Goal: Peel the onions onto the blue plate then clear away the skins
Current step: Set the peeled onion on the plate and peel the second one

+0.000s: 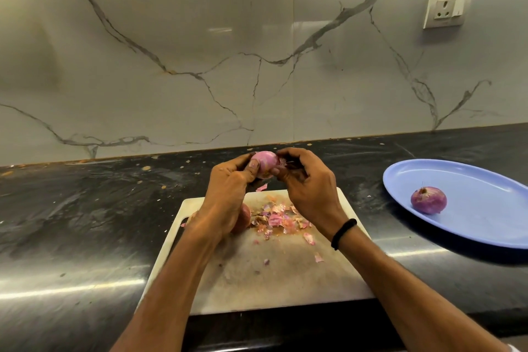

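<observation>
Peeling is the step in hand. The onion is held up above the far edge of the cutting board. The left hand is curled round its left side with the thumb across the front. The right hand is closed on its right side, thumb and fingertips pinching there, probably on a flap of skin, though the fingers hide just what they have. The side facing the camera looks smooth and pink, so I judge it nearly bare. One peeled onion already lies on the blue plate, well off to the right. A third onion, brown coat on, rests on the board half hidden behind the left wrist. The next move calls for pulling the last scraps off so they drop onto the heap of skins (a few flakes have strayed toward the near edge), then a reach right to the plate. The board sits on a black, glossy countertop speckled with pale spots. Behind it rises a white veined marble wall with a socket at upper right.
</observation>
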Demonstrator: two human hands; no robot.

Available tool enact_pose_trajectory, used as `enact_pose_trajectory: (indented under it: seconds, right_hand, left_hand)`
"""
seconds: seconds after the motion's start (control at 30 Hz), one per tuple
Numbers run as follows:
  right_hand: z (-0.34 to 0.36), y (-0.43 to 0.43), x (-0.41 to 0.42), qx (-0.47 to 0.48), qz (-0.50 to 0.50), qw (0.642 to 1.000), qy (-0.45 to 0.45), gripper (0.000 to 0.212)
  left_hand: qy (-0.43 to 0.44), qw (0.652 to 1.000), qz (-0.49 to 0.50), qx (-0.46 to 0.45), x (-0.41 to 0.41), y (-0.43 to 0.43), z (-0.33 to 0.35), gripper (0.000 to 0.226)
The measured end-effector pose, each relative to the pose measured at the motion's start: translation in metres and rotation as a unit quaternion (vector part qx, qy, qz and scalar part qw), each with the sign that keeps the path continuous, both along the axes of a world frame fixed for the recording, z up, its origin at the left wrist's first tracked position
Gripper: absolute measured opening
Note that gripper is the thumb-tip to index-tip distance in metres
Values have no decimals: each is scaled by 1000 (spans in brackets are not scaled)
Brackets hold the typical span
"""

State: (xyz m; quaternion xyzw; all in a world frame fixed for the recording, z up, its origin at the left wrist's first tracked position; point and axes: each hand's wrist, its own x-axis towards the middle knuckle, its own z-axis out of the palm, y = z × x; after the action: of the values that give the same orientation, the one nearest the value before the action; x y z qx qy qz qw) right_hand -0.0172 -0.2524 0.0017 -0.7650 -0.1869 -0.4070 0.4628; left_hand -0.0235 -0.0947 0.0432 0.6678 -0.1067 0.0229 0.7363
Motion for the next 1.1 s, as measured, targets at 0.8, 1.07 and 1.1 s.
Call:
enact_pose_trajectory:
  seconds: [0.8, 1.07, 1.1]
  right_hand:
    - [1, -10, 4, 4, -95, 992, 83, 15]
    - [2, -9, 0, -3, -68, 995, 71, 15]
    - [3, -8, -1, 23, -24, 996, 85, 18]
  left_hand:
    - [22, 996, -43, -77, 0, -3, -3, 40]
    - [50, 985, -41, -162, 0, -3, 3, 35]
    - [41, 986, -35, -157, 1, -3, 2, 44]
